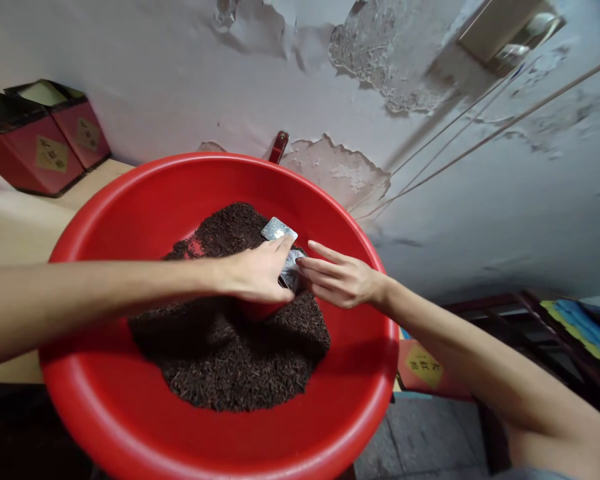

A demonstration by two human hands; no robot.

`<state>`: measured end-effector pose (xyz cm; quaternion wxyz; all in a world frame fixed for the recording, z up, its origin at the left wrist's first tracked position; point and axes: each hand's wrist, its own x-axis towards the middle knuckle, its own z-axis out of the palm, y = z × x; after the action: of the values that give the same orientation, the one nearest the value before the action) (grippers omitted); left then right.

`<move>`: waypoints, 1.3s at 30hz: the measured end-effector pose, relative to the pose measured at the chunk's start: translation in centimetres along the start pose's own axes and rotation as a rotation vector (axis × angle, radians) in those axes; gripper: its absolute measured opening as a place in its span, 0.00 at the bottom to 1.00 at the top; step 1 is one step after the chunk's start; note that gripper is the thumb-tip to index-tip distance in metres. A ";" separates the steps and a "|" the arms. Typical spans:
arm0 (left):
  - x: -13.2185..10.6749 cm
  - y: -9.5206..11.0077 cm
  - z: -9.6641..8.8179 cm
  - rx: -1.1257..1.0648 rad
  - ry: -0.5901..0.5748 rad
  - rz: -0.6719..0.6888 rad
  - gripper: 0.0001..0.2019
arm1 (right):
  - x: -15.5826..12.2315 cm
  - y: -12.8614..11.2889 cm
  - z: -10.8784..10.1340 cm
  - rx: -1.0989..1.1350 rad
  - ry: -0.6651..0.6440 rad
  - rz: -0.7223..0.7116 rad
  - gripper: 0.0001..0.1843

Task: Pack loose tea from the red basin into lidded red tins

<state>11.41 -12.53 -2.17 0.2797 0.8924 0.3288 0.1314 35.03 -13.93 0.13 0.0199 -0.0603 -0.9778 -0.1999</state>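
A large red plastic basin [350,427] holds a heap of dark dried tea leaves [240,373]. Within it, my left hand [260,270] grips a red tea tin [265,311], most of which is hidden under the hand and among the leaves. Crumpled silver foil, apparently an inner bag [292,268], shows at the tin's mouth. From the right, my right hand [343,277] pinches the edge of this foil, its index finger raised. Just beyond my left hand, a flat silvery metal piece [279,230] rests on the leaves; its kind is unclear.
Two red tins [53,143] with black rims and yellow labels stand on the wooden table [15,233] at left. Another red labelled package [425,367] lies partly behind my right arm. A peeling wall [155,80] rises behind the basin. Cords [480,150] run along it at right.
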 end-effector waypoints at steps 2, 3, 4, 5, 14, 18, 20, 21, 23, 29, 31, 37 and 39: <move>-0.7 0.2 1.9 0.042 0.089 -0.081 0.49 | -0.8 -0.6 0.9 -0.013 0.020 0.019 0.14; -0.7 0.2 2.5 0.070 0.110 -0.088 0.49 | -1.1 -0.7 1.2 -0.011 0.028 0.030 0.14; -0.5 -0.1 2.8 0.095 0.113 -0.065 0.48 | -1.4 -0.9 1.4 -0.015 0.035 0.042 0.13; -0.3 -0.5 2.7 0.107 0.101 -0.013 0.47 | -1.8 -1.0 1.5 -0.031 0.041 0.051 0.13; 1.9 -4.5 -0.6 0.091 -0.193 0.358 0.42 | -4.5 -2.9 1.1 -0.248 0.188 0.037 0.15; 1.8 -3.3 -0.6 0.201 -0.215 0.307 0.38 | -5.6 -2.9 -0.5 -0.136 0.183 0.106 0.12; 1.5 -2.6 -0.6 0.249 -0.212 0.292 0.35 | -5.5 -1.8 -1.0 -0.124 0.220 0.263 0.10; 1.3 -2.2 -0.6 0.263 -0.207 0.298 0.33 | -5.1 -1.0 -1.0 -0.129 0.219 0.399 0.10; 0.8 -1.6 -0.5 0.281 -0.186 0.324 0.30 | -3.6 0.9 0.2 -0.117 0.131 0.724 0.11; -1.0 -1.1 -0.5 0.367 -0.155 0.373 0.24 | 2.9 6.7 8.8 0.252 -0.495 1.125 0.27; -1.3 -1.4 -0.9 0.396 -0.146 0.377 0.23 | 4.0 7.6 11.7 0.275 -0.528 1.131 0.36; -1.8 -1.7 -1.5 0.398 -0.154 0.392 0.24 | 4.5 8.3 16.9 0.297 -0.454 1.167 0.41; -1.9 -1.6 -1.4 0.402 -0.147 0.385 0.25 | 4.7 8.4 17.8 0.276 -0.418 1.201 0.44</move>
<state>8.59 -12.21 -2.06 0.0902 0.9831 0.1516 0.0491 31.16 1.29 -12.65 -0.0547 -0.6308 -0.7739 -0.0106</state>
